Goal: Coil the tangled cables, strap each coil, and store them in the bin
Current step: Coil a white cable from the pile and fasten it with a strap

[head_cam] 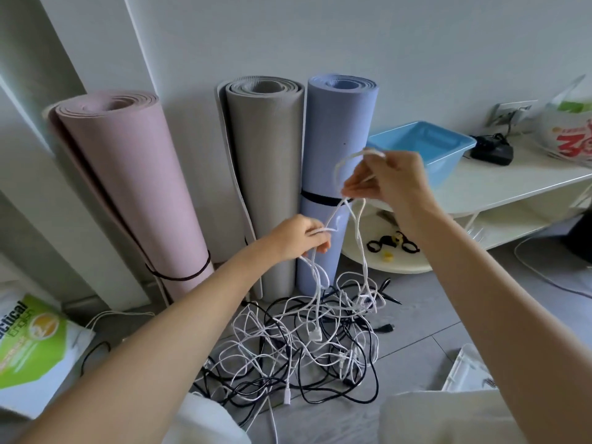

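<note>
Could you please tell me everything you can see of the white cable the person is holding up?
The white cable is thin, round and flexible, apparently plastic-sheathed. The right hand pinches a few loose loops of it in front of the blue mat; the left hand grips a lower strand. From both hands it hangs down into the tangled pile of white and black cables on the floor. No strap is on it yet.

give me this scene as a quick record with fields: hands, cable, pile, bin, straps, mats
left hand: grips white cable, lower
right hand: pinches loops of the same cable, higher
white cable: runs down into the pile
cable pile: black and white, tangled on the floor
blue bin: on the white shelf, no cables seen inside
straps: black, on the lower shelf
mats: three, rolled, upright by the wall
</note>
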`<state>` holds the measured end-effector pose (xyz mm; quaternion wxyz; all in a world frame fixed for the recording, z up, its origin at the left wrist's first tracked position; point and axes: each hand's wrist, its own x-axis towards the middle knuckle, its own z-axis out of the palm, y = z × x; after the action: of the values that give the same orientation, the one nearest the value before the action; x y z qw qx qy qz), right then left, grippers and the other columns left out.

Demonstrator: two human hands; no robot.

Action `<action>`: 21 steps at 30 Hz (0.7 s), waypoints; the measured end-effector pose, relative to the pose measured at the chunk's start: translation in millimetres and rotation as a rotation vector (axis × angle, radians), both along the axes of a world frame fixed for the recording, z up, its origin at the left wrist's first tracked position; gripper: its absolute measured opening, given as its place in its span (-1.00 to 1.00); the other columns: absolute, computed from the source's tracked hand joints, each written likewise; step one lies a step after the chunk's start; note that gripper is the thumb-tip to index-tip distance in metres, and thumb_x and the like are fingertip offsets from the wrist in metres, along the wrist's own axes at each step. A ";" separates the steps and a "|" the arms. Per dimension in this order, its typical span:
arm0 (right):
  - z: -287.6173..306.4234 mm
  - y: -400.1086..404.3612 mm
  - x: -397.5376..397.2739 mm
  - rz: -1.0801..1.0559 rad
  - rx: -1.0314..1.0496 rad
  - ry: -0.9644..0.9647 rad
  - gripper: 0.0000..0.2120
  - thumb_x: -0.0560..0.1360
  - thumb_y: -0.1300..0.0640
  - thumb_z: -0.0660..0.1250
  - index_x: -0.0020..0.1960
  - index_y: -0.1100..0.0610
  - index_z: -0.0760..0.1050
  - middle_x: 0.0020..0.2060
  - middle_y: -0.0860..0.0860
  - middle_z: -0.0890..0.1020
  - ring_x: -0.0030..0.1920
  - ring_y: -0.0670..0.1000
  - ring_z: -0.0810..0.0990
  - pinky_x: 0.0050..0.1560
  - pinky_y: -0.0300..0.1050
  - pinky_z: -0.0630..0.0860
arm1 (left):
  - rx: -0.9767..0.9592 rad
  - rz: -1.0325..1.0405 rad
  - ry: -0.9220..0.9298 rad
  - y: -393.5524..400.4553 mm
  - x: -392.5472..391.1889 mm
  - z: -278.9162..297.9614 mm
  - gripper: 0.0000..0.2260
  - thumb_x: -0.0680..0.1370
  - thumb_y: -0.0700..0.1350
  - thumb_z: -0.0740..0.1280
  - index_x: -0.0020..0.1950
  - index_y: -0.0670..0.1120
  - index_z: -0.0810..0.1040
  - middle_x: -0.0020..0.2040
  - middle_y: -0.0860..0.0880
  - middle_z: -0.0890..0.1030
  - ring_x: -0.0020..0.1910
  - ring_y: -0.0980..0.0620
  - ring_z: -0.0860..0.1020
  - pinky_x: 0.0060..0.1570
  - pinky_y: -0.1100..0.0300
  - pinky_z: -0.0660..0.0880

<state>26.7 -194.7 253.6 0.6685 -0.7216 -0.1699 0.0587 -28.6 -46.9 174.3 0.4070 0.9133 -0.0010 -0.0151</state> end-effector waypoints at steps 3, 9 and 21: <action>5.9 -9.5 13.8 -0.243 0.051 -0.151 -0.69 0.58 0.20 0.14 -0.27 0.27 0.49 -0.32 0.17 0.64 -0.30 0.10 0.67 -0.12 0.00 0.62 | 0.112 0.051 0.100 15.0 -3.1 -27.4 -0.88 0.57 -0.19 0.25 0.06 -0.09 0.55 -0.21 -0.01 0.54 -0.38 0.13 0.44 -0.37 0.32 0.39; -17.6 -29.9 33.8 -0.394 -0.614 -0.444 -0.73 0.58 0.31 0.05 0.03 0.41 0.50 0.08 0.28 0.53 0.03 0.21 0.48 -0.01 -0.09 0.33 | -0.014 0.444 0.046 47.2 -0.1 -15.0 -0.73 0.59 -0.29 0.16 -0.27 -0.20 0.53 -0.56 0.07 0.50 -0.64 0.21 0.44 -0.65 0.41 0.33; -17.6 15.3 3.3 0.279 -0.537 -0.196 -0.95 0.48 0.26 0.34 -0.07 0.17 0.49 -0.27 0.14 0.64 -0.38 0.03 0.65 -0.23 -0.15 0.60 | -0.035 0.077 -0.253 -6.5 3.2 65.3 -0.94 0.51 -0.10 0.36 -0.14 -0.01 0.60 -0.28 0.04 0.57 -0.36 0.24 0.46 -0.36 0.40 0.37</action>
<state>30.0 -179.4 236.0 0.4202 -0.8442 -0.3094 0.1227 -25.4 -53.4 239.7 0.4197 0.9001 -0.0175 0.1157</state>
